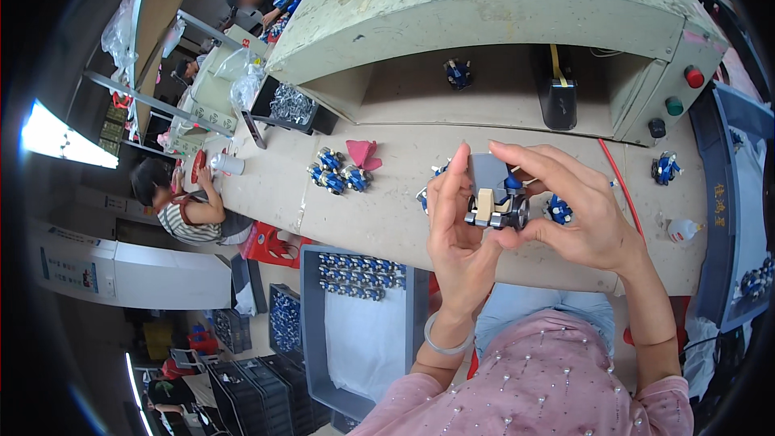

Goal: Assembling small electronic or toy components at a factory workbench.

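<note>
Between my two hands, above the near side of the bench, is a small toy (488, 208) with a grey panel, blue and beige parts and dark round wheel-like pieces. My left hand (458, 242) cups it from the left, thumb against its lower side. My right hand (583, 203) curls round it from the right, with thumb and fingers on its edge. Partly hidden behind the hands, another blue toy (559, 209) lies on the bench. To the left sits a cluster of blue-and-white toys (335, 171) beside a pink piece (363, 154).
A pale green machine housing (492, 12) spans the back, with a blue toy (458, 73) inside its opening. At right lie a red rod (622, 190) and a bottle (683, 230). A grey crate (309, 331) holds rows of toys. Other people work at far left.
</note>
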`<state>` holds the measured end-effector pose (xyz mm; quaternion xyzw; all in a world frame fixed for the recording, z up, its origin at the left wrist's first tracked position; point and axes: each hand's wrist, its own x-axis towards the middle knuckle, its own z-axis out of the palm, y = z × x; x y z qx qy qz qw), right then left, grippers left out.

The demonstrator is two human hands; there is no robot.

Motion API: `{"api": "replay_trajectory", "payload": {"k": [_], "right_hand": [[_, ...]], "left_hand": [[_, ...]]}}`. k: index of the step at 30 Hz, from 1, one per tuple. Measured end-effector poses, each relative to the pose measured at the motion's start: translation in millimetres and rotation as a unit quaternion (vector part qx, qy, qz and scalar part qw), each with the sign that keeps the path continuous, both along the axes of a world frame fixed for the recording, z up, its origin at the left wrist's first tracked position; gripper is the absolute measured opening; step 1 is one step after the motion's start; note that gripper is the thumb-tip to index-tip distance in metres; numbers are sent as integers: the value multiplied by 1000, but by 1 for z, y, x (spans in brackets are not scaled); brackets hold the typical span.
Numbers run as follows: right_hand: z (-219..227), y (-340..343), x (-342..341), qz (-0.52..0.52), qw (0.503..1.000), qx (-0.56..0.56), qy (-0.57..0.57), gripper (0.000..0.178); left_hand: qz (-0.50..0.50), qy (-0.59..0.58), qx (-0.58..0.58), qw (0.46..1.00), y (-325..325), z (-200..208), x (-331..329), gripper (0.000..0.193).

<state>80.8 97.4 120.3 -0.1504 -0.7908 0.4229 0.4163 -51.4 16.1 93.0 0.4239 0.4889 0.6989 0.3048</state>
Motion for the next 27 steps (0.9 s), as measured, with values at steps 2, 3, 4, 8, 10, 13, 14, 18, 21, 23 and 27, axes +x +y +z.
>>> {"api": "replay_trajectory", "payload": {"k": [2, 3, 4, 8, 10, 13, 14, 18, 21, 23, 27], "right_hand": [[-1, 1, 4, 7, 1000, 1, -21, 77], [-1, 0, 5, 4, 1000, 0, -17, 77], [0, 0, 7, 5, 1000, -14, -11, 74], [0, -5, 7, -22, 999, -16, 22, 64], [2, -6, 8, -20, 999, -14, 27, 63], [2, -7, 8, -23, 999, 6, 38, 62], [2, -7, 8, -29, 998, 25, 46, 62], [5, -7, 10, -37, 998, 35, 33, 62], [5, -5, 13, -33, 997, 61, 22, 62], [7, -5, 17, -26, 997, 70, 10, 62], [7, -3, 16, -31, 994, 100, 32, 62]], "left_hand": [[-33, -19, 15, 999, -1, 5, -2, 89], [-36, -16, 13, 999, -1, 7, -4, 89], [-69, -7, 31, 997, -1, 9, -6, 78], [-106, 42, 67, 991, 0, 5, -15, 71], [-102, 34, 65, 992, 0, 6, -13, 71], [-93, 51, 80, 991, 0, 6, -15, 71], [-91, 76, 96, 988, 2, 5, -16, 71], [-89, 114, 95, 985, 6, 7, -15, 72], [-82, 106, 97, 986, 2, 1, -14, 71], [-77, 103, 88, 988, 0, 3, -11, 71], [-74, 115, 99, 986, 1, 4, -9, 72]]}}
